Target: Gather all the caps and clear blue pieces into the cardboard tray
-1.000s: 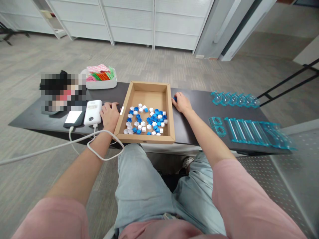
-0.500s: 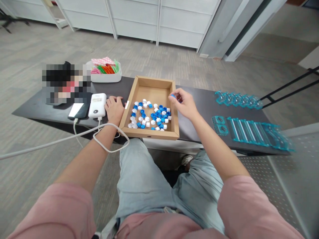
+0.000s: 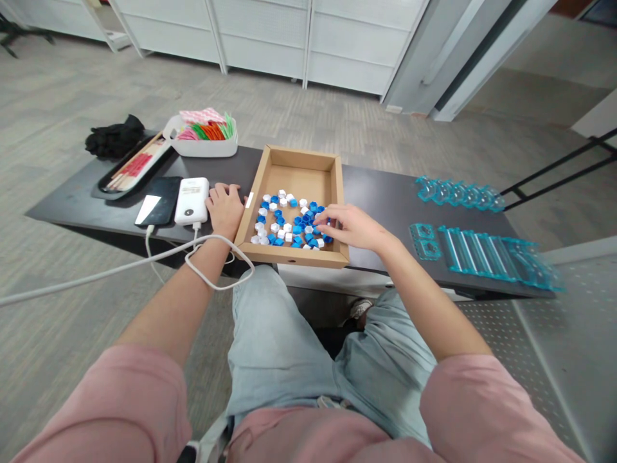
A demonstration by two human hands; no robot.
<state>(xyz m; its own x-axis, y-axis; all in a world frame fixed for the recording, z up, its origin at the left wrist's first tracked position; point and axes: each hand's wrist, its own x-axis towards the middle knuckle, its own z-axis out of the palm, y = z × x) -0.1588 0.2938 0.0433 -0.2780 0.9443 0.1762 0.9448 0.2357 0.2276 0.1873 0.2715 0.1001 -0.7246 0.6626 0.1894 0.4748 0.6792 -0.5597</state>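
Note:
An open cardboard tray (image 3: 301,159) holds many small blue and white hexagonal plastic pieces (image 3: 287,228), loose in its near half. Over the right side of these pieces hovers my right hand (image 3: 354,226), thumb and fingers apart and pointing left; no piece shows clearly in its grip. My left hand (image 3: 226,209) lies on the table against the tray's left wall, fingers stretched out and holding nothing. Right beside it is a white power bank (image 3: 191,200) with a cable plugged in.
On the dark table (image 3: 376,186) a phone (image 3: 158,200), a black tray of sticks (image 3: 135,168), a black cloth (image 3: 114,136) and a white basket (image 3: 205,148) stand left. Clear teal plastic parts (image 3: 477,254) lie right. A white cable (image 3: 120,273) crosses my left forearm.
My right hand, which had a blue piece between its fingertips at the tray's right wall, has moved down and left over the pieces, fingers now apart. My left hand stays in place.

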